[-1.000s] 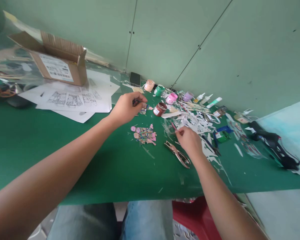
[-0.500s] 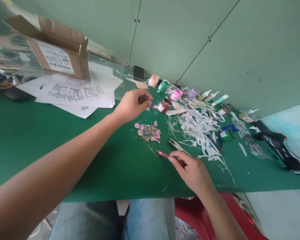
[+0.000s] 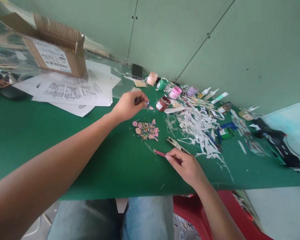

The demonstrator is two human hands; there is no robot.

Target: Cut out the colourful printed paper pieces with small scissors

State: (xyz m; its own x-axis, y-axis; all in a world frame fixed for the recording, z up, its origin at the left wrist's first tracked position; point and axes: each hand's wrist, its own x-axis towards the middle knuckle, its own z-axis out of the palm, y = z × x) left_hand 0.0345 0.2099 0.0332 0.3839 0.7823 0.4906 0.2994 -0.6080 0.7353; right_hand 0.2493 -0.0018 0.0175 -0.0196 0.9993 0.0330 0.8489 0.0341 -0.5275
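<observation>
My left hand (image 3: 128, 105) is closed, fingers curled down, beside the dark red paint jar. Small patterned paper cutouts (image 3: 147, 105) show at its fingertips, partly hidden by the fingers. In my right hand (image 3: 184, 163) is a slim pink craft knife (image 3: 161, 153), its tip pointing left just above the green table. Between the hands lies a cluster of colourful paper cutouts (image 3: 147, 130) with pink parts. A metal hole punch (image 3: 176, 144) rests behind my right hand, partly covered by it.
Several paint jars, including a dark red one (image 3: 162, 104), stand along the wall. White paper scraps (image 3: 198, 128) are heaped to the right. At the left, a cardboard box (image 3: 77, 63) sits on printed sheets (image 3: 72, 95). A black device (image 3: 277, 141) lies far right.
The view has shifted slightly. My left hand stays near the cutouts by the dark red jar, and my right hand keeps the craft knife in nearly the same place.
</observation>
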